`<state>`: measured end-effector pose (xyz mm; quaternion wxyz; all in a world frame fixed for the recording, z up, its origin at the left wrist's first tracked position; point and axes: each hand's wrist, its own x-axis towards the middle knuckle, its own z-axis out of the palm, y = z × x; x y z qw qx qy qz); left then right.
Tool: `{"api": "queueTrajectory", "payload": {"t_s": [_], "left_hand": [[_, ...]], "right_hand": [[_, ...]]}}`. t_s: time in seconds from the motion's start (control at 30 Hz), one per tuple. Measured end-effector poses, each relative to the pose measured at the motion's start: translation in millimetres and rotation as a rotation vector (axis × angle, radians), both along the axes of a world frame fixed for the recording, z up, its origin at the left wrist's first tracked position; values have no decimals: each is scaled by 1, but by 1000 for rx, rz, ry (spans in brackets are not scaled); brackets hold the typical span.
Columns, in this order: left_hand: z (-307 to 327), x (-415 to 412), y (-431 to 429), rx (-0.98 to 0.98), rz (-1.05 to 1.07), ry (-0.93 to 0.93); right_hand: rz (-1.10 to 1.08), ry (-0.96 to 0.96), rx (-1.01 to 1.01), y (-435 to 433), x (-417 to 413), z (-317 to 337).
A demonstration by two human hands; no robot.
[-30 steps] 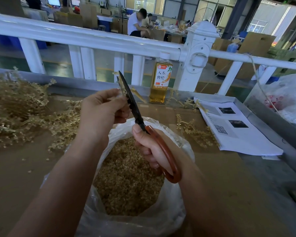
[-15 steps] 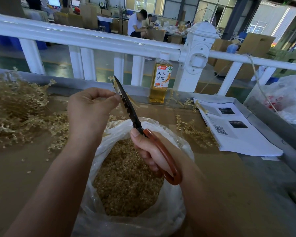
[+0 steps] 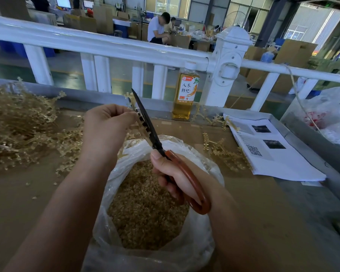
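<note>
The left hand (image 3: 108, 124) pinches a thin pale-gold plastic sprig (image 3: 132, 101), its grip tight so the sprig lies against the blades of the black-bladed scissors with red-brown handles (image 3: 148, 126). The right hand (image 3: 177, 177) has its grip clenched round those handles. Both work right above the open mouth of the clear plastic bag (image 3: 194, 150), probably so each snipped bit drops straight in. The bag already holds plenty of small golden plastic pieces (image 3: 145, 209). A heap of uncut golden sprigs (image 3: 18, 124) lies on the brown worktop (image 3: 18, 203) to the left, within easy reach
</note>
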<state>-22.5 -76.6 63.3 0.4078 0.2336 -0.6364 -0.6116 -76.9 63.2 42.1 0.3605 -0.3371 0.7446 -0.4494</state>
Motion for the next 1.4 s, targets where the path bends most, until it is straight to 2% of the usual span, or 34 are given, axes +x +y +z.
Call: {"api": "queueTrajectory", "payload": {"t_s": [0.1, 0.47, 0.6, 0.9, 1.4], "left_hand": [[0, 0, -2, 47, -26, 3], [1, 3, -2, 83, -69, 47], [2, 4, -3, 134, -47, 135], [-1, 1, -4, 125, -126, -53], [-2, 0, -3, 132, -135, -43]], "right_hand": [[8, -44, -33, 0, 0, 1], [49, -23, -42, 3, -2, 2], [50, -32, -31, 3, -2, 2], [37, -17, -58, 1, -4, -1], [17, 46, -99, -2, -1, -1]]}}
